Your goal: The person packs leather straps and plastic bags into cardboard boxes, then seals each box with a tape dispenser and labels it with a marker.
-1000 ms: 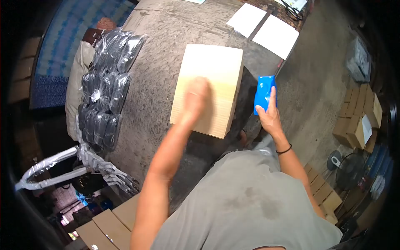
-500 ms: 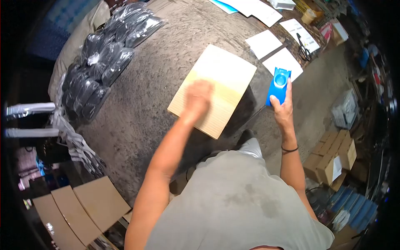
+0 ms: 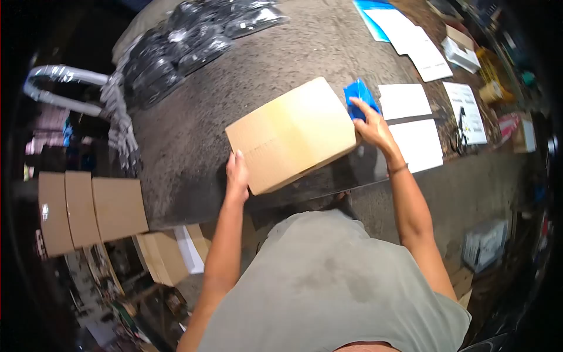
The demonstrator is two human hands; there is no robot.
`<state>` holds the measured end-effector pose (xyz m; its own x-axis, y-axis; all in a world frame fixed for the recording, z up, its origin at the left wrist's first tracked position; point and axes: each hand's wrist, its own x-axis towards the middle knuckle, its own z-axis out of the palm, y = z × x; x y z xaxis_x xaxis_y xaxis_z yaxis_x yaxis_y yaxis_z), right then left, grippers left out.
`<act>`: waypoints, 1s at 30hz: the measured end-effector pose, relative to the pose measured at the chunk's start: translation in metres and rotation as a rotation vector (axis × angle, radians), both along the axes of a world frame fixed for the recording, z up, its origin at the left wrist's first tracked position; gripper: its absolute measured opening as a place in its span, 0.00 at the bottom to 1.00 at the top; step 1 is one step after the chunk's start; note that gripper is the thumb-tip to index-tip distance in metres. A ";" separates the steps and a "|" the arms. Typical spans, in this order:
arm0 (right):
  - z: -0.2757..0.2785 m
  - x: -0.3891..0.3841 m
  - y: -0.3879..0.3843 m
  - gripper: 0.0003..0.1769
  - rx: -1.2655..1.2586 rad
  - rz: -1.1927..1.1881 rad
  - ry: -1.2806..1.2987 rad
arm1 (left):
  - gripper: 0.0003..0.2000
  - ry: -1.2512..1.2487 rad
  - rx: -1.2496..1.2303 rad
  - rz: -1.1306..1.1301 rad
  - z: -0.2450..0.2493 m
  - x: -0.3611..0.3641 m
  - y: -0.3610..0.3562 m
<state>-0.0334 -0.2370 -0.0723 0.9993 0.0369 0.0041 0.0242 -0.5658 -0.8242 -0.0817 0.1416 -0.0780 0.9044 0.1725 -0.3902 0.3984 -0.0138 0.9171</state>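
Note:
A closed cardboard box [image 3: 293, 135] sits at the table's near edge, turned at an angle to me. My left hand [image 3: 237, 175] grips its near-left corner, thumb on the top face and fingers down the side. At the opposite end, my right hand [image 3: 370, 128] is closed around a blue tape dispenser [image 3: 360, 97], right beside the box's right edge. The hand partly covers the dispenser. Faint marks run along the box top near my left thumb.
Black items in clear plastic bags [image 3: 193, 44] are heaped at the back left. White papers [image 3: 413, 144] and scissors [image 3: 458, 132] lie to the right. Flat cardboard [image 3: 120, 205] and an opened carton [image 3: 161, 255] are at the lower left. A grey-wrapped metal frame [image 3: 70, 91] stands left.
My left hand has gone from the box's top to its near-left corner. The box has turned, its side now showing. My right hand has brought the dispenser up against the box's right end.

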 end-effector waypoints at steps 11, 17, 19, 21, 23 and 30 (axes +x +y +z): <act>0.007 -0.120 0.041 0.28 0.308 -0.001 0.198 | 0.29 -0.448 1.451 -0.410 0.037 0.064 -0.032; 0.017 -0.105 0.031 0.29 0.285 -0.002 0.169 | 0.25 -0.223 1.204 -0.660 0.043 0.122 -0.068; 0.029 -0.098 0.026 0.30 0.320 -0.030 0.190 | 0.23 -0.169 1.161 -0.601 0.039 0.135 -0.061; 0.036 -0.096 0.023 0.30 0.451 -0.126 0.173 | 0.23 -0.316 1.355 -0.348 0.023 0.138 -0.027; 0.053 -0.093 0.022 0.30 0.451 -0.175 0.115 | 0.27 -0.226 1.112 -0.134 0.019 0.130 0.012; 0.068 -0.079 0.023 0.32 0.418 -0.233 0.060 | 0.26 0.136 0.241 -0.320 0.018 0.041 0.042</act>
